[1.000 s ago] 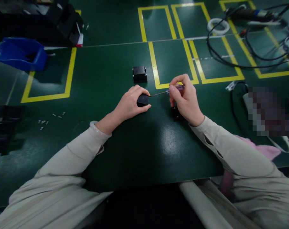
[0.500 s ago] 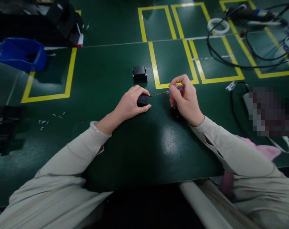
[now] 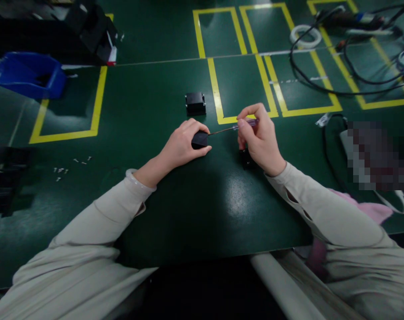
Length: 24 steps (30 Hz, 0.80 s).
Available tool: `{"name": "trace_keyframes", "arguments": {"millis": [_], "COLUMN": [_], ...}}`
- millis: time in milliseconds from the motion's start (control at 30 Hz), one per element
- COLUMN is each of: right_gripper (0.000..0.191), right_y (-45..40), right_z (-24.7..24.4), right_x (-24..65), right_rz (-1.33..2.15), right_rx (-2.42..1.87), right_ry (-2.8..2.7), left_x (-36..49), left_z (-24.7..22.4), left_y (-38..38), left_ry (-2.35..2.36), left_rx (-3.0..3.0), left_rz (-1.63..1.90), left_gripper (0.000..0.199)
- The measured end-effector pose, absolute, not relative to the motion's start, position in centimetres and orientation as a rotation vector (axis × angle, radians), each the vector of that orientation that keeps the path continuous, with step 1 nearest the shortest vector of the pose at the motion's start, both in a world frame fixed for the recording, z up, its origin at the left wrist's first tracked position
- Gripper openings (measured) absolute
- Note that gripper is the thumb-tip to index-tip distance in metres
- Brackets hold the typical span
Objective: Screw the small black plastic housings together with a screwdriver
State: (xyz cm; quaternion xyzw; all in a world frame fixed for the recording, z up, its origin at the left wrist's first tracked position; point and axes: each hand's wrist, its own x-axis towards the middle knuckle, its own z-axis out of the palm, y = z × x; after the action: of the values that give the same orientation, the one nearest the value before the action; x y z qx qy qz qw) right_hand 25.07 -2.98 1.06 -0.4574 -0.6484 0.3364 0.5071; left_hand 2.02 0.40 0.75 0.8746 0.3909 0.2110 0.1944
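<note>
My left hand (image 3: 185,144) is closed round a small black block (image 3: 199,140), thumb and fingers on its sides, holding it down on the green table. In my right hand (image 3: 258,138) is a screwdriver (image 3: 245,125) with a clear purplish handle, gripped between thumb and fingers. Its thin shaft points left and the tip meets the right side of the block. Partly hidden under my right hand lies another black piece (image 3: 246,159). Just beyond my left hand sits a black block (image 3: 195,103) with small metal screws showing at its sides.
Several loose screws (image 3: 61,170) lie at the left, near dark parts (image 3: 5,178). A blue bin (image 3: 28,75) and black bins (image 3: 88,31) stand at the far left. A tape roll (image 3: 305,36), a cabled tool (image 3: 350,20) and looping cables are at the right. Yellow tape marks the table.
Almost nothing differs. My right hand has shifted very slightly with the screwdriver, while my left hand and the block stay in place.
</note>
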Motion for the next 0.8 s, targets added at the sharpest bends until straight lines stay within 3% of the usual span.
{"name": "trace_keyframes", "arguments": {"millis": [800], "right_gripper": [0.037], "right_y": [-2.86], "right_z": [1.03], "right_x": [24.97], "right_rz": [0.826], "right_rx": [-1.067], "right_ry": [-1.54], "left_x": [1.97], "left_z": [0.69], "left_y": [0.47], "left_ry": [1.081], "left_rx": [2.46], "left_rz": [0.601], "left_gripper": [0.03]}}
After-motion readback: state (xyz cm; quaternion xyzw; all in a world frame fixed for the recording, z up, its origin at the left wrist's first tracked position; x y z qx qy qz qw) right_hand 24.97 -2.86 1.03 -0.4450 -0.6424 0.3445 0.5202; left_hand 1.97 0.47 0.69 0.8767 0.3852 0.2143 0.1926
